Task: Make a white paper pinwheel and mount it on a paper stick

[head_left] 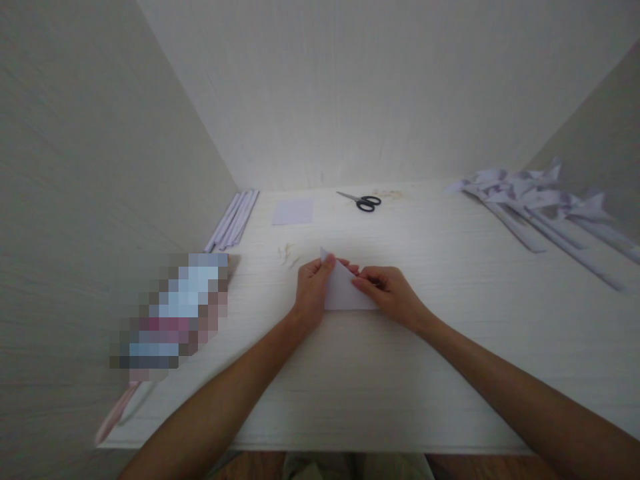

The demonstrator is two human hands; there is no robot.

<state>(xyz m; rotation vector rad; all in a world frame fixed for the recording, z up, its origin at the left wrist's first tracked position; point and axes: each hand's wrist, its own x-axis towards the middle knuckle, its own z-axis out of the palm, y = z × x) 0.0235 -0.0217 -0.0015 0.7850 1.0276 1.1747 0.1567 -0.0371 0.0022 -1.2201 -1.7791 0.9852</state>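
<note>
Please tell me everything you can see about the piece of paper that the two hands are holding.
The folded paper is white to pale lilac, thin, and shaped like a triangle with its point away from the person. It lies flat on the white table, near the middle. The left hand pinches its left edge and upper tip; the right hand presses its right slope.

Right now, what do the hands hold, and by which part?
Both hold a folded white paper on the table: left hand at its left edge, right hand at its right slope.

The folded sheet (345,290) between the hands is thin, smooth paper. The table (450,347) under them looks like pale, matt wood.
</note>
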